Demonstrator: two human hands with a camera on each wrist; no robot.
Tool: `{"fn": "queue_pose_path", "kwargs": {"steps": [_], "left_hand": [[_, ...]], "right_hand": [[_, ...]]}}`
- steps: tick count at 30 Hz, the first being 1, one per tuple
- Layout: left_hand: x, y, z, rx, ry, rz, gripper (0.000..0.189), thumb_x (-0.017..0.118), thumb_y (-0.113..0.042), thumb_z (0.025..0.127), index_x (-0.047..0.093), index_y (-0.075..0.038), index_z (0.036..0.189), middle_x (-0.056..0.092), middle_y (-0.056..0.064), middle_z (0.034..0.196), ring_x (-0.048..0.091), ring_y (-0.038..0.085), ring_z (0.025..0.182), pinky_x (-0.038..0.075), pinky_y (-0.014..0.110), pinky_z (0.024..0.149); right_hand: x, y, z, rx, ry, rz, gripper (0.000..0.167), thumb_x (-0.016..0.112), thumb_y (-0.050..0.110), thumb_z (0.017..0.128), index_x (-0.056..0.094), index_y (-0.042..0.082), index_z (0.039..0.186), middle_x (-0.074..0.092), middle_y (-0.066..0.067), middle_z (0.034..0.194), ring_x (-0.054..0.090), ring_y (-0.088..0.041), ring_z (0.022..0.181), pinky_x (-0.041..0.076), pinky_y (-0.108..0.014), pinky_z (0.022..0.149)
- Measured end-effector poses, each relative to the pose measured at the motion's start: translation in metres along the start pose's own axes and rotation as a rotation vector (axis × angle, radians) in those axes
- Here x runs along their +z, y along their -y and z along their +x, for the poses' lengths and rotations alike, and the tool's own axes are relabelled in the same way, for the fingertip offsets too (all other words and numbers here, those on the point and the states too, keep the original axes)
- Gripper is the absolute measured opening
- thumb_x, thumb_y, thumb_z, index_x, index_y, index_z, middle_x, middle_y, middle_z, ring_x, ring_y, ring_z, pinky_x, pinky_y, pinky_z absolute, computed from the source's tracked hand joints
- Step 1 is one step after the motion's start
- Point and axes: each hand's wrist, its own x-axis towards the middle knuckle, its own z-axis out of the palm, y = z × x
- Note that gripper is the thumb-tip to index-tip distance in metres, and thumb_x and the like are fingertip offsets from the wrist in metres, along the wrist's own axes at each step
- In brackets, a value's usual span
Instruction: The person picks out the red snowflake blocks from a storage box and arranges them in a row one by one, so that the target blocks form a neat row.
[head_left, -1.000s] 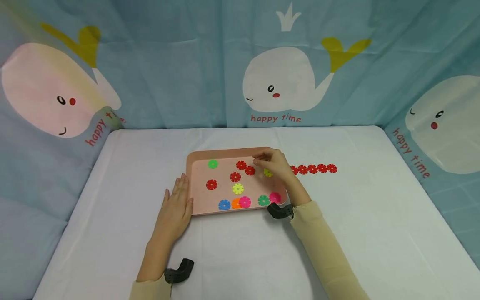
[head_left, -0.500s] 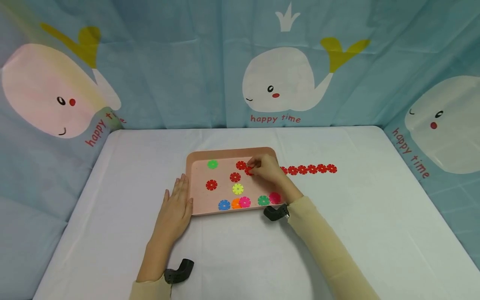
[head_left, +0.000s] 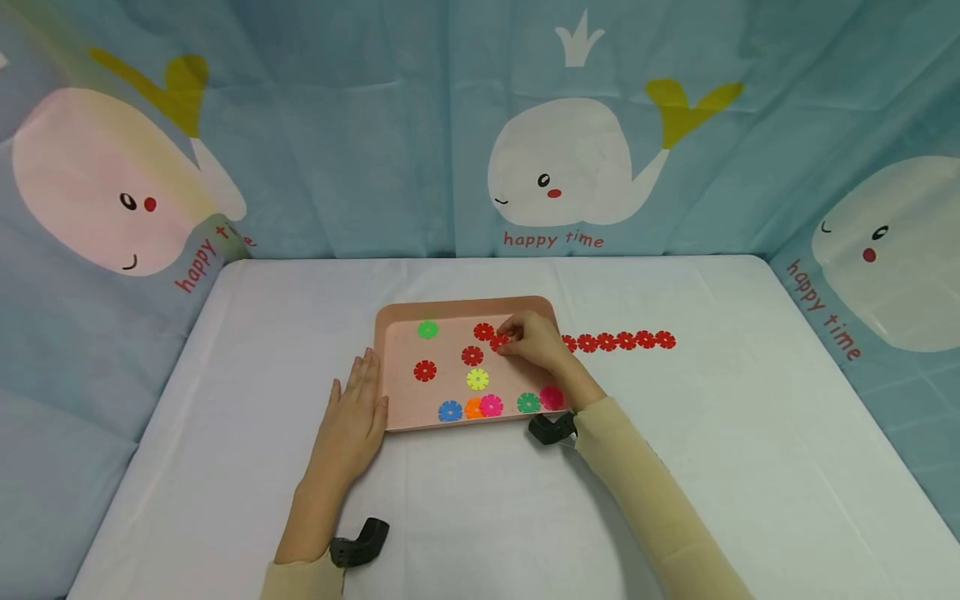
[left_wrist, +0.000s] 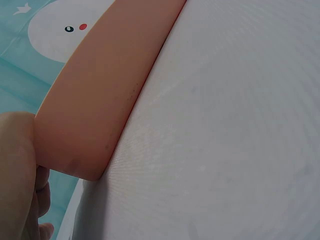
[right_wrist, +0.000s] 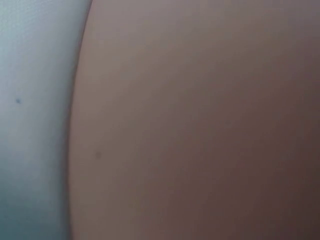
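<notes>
A shallow pink tray (head_left: 405,417) lies on the table with slotted plastic snowflake discs in it. My left hand (head_left: 347,429) rests flat along the tray's left side, fingers straight; in the left wrist view, the hand (left_wrist: 15,175) touches the tray's wall (left_wrist: 100,95). Over the tray's right part, my right hand (head_left: 534,340) has its thumb and fingertips curled at a red disc (head_left: 497,342), pinching its edge. Other red discs lie close by, one just behind (head_left: 483,332) and one in front (head_left: 472,356). The right wrist view shows only blurred pink tray surface.
Right of the tray, a row of several red discs (head_left: 626,340) runs across the white table (head_left: 712,467). Yellow (head_left: 477,379), blue (head_left: 450,411), pink (head_left: 491,406) and green (head_left: 528,402) discs lie inside the tray. A blue whale-print curtain (head_left: 420,167) hangs behind.
My right hand has moved left and slightly down from above the tray's right side, its fingers closing at the red disc. The left hand stays in place.
</notes>
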Motion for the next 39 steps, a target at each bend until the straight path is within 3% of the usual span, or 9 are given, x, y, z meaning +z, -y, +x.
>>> {"fn": "queue_pose_path", "kwargs": {"steps": [10,22,30,39], "left_hand": [[-0.001,0.000,0.000,-0.005,0.002,0.001,0.058,0.042,-0.018,0.098,0.022,0.005,0.147,0.019,0.017,0.154,0.017,0.032,0.141,0.014,0.061,0.108],[0.000,0.000,-0.001,-0.003,-0.006,-0.002,0.058,0.043,-0.017,0.098,0.022,0.004,0.147,0.019,0.016,0.154,0.017,0.031,0.142,0.014,0.061,0.108],[0.000,0.000,-0.001,0.003,-0.015,-0.003,0.058,0.043,-0.017,0.098,0.022,0.004,0.147,0.019,0.016,0.154,0.017,0.031,0.141,0.015,0.061,0.108],[0.001,0.001,0.000,0.004,-0.013,-0.004,0.058,0.043,-0.017,0.097,0.021,0.004,0.148,0.020,0.016,0.154,0.018,0.032,0.141,0.015,0.061,0.108]], "right_hand": [[-0.001,0.000,-0.001,-0.084,0.026,0.037,0.024,0.079,0.007,0.075,0.062,0.005,0.091,0.058,-0.006,0.083,0.052,-0.020,0.078,0.047,-0.026,0.068],[-0.007,0.004,-0.008,-0.071,0.080,0.137,0.020,0.077,0.006,0.078,0.067,0.003,0.095,0.061,-0.006,0.084,0.055,-0.020,0.078,0.050,-0.025,0.069],[-0.022,0.008,-0.018,-0.061,0.020,0.245,0.018,0.071,0.002,0.081,0.067,0.002,0.099,0.063,-0.009,0.088,0.056,-0.023,0.079,0.052,-0.030,0.067],[-0.031,0.001,-0.028,-0.039,-0.030,0.331,0.024,0.070,0.006,0.084,0.065,-0.002,0.105,0.064,-0.016,0.094,0.059,-0.026,0.082,0.054,-0.045,0.074]]}}
